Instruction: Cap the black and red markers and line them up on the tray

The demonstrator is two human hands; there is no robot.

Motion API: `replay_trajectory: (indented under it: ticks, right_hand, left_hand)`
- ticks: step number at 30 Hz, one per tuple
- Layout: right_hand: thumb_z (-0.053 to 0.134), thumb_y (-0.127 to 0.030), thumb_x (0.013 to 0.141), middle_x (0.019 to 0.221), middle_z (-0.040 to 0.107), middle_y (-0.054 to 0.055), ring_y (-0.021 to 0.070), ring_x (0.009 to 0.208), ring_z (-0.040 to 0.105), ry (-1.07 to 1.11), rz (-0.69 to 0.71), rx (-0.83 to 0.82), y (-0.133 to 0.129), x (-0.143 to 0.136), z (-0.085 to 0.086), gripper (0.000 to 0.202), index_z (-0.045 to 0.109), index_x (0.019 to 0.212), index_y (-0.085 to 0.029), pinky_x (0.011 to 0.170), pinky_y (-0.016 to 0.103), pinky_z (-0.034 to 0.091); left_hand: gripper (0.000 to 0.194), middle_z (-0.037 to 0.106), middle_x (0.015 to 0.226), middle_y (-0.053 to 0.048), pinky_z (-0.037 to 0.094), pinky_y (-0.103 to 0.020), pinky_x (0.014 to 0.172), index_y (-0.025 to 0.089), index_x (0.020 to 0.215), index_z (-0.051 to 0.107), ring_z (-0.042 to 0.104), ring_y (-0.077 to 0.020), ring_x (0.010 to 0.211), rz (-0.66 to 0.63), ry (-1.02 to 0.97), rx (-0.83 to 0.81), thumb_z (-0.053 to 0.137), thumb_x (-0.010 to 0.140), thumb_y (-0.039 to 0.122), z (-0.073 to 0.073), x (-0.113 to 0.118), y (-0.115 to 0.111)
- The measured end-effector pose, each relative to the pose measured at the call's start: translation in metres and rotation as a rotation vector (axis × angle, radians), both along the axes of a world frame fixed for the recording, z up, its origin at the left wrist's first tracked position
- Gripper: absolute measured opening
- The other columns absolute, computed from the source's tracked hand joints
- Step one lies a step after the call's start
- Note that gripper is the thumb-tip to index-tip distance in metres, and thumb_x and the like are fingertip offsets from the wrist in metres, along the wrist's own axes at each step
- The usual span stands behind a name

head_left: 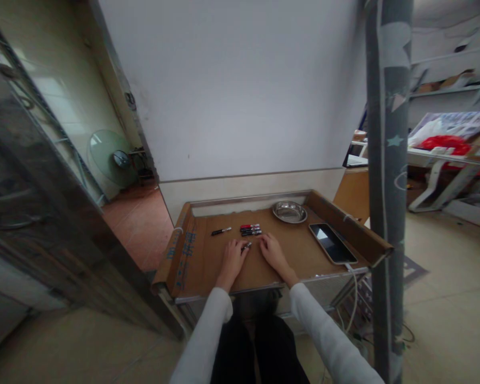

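My left hand (232,258) rests low over the cardboard, fingers closed on a small black pen-like stick (246,246) with a silver end. My right hand (273,252) is just to the right, fingers loosely bent and a little apart from the thumb, with nothing visible in them. Beyond the hands lie several similar short sticks side by side, a red stick (248,227) at the back and a black stick (249,233) nearer me. Another black stick (221,231) with a silver end lies alone to the left. Their exact kind is too small to tell.
A cardboard-lined table (208,272) has raised edges on the left, back and right. A round metal dish (289,212) stands at the back right. Nearer me lies a phone (332,244) with a white cable (355,298). A wrapped grey post (390,186) rises beyond the right edge.
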State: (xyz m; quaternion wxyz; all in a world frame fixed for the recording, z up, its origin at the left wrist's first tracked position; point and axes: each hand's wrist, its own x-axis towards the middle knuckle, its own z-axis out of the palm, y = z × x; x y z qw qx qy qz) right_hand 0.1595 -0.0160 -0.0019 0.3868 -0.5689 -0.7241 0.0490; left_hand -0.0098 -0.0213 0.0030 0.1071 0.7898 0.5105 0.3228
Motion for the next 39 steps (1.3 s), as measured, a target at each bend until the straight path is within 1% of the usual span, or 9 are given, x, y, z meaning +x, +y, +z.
replay_trajectory:
  ticks: [3,7,11,14,20,24,31,36,39]
  right_hand:
    - [0.039,-0.01,0.084,0.092,0.061,0.009,0.0183,0.088,0.055,-0.129,-0.103,-0.03,0.002,0.001,0.002,0.026,0.062,0.095,-0.014,0.082,0.029,0.041]
    - [0.04,-0.012,0.086,0.1,0.06,0.011,0.0203,0.091,0.054,-0.343,-0.081,-0.055,0.001,-0.003,0.011,0.025,0.061,0.1,-0.016,0.082,0.03,0.039]
    - [0.042,-0.016,0.088,0.107,0.059,0.01,0.0197,0.094,0.054,-0.381,-0.004,-0.001,0.001,-0.008,0.018,0.027,0.059,0.109,-0.021,0.082,0.03,0.039]
    - [0.044,-0.02,0.089,0.107,0.06,0.01,0.0196,0.095,0.055,-0.392,0.003,0.013,0.007,-0.011,0.018,0.023,0.062,0.103,-0.022,0.082,0.031,0.039]
    - [0.049,-0.02,0.088,0.103,0.064,0.01,0.0205,0.096,0.056,-0.397,0.005,-0.006,0.022,-0.016,0.017,0.017,0.065,0.093,-0.019,0.082,0.032,0.039]
    - [0.047,-0.02,0.087,0.104,0.066,0.009,0.0204,0.097,0.057,-0.186,0.019,0.018,0.025,-0.014,0.014,0.019,0.064,0.097,-0.018,0.084,0.032,0.039]
    - [0.043,-0.045,0.085,0.085,0.067,0.009,0.0178,0.073,0.059,0.575,-0.082,-0.01,0.012,0.002,0.007,0.037,0.064,0.09,-0.015,0.067,0.028,0.044]
    - [0.046,-0.057,0.079,0.055,0.055,-0.002,0.0108,0.045,0.045,0.805,0.15,-0.266,0.006,-0.001,0.006,0.047,0.065,0.091,-0.016,0.045,0.022,0.033]
    - [0.055,-0.057,0.074,0.047,0.048,-0.006,0.0086,0.04,0.039,0.916,0.266,-0.355,0.007,0.0,0.005,0.046,0.066,0.088,-0.015,0.041,0.021,0.028]
  left_hand:
    - [0.02,0.058,0.102,-0.008,0.041,-0.039,0.089,0.019,0.105,0.057,0.053,-0.0217,0.099,0.013,0.02,0.021,0.049,0.087,0.021,0.001,0.012,0.004]
    - [0.016,0.057,0.1,-0.008,0.044,-0.038,0.088,0.018,0.1,0.056,0.055,-0.0199,0.097,0.074,-0.113,0.024,0.046,0.088,0.02,0.003,0.013,0.004]
    - [0.014,0.055,0.098,-0.008,0.046,-0.036,0.086,0.017,0.098,0.054,0.057,-0.0185,0.093,0.181,-0.306,0.05,0.044,0.088,0.02,0.001,-0.001,0.003]
    - [0.011,0.056,0.092,-0.006,0.048,-0.037,0.084,0.018,0.092,0.055,0.058,-0.0188,0.088,0.237,-0.35,0.06,0.047,0.086,0.019,-0.003,-0.008,0.003]
    - [0.012,0.055,0.096,-0.006,0.048,-0.036,0.084,0.019,0.094,0.055,0.058,-0.0184,0.089,0.188,-0.296,0.069,0.045,0.087,0.02,-0.002,-0.005,-0.001]
    - [0.014,0.055,0.097,-0.007,0.048,-0.036,0.085,0.019,0.096,0.055,0.058,-0.0189,0.091,0.178,-0.264,0.058,0.044,0.088,0.021,0.003,-0.003,-0.006]
    - [0.017,0.056,0.096,-0.005,0.048,-0.033,0.083,0.021,0.1,0.058,0.059,-0.0174,0.089,0.129,-0.258,0.045,0.047,0.088,0.022,0.005,-0.002,-0.007]
    - [0.021,0.055,0.094,-0.002,0.047,-0.029,0.085,0.025,0.105,0.061,0.059,-0.0152,0.09,-0.06,-0.266,0.027,0.051,0.087,0.027,0.008,0.007,-0.003]
    - [0.022,0.057,0.101,-0.002,0.046,-0.029,0.089,0.025,0.107,0.06,0.058,-0.0152,0.097,-0.173,-0.289,0.006,0.053,0.086,0.025,0.012,0.016,-0.001]
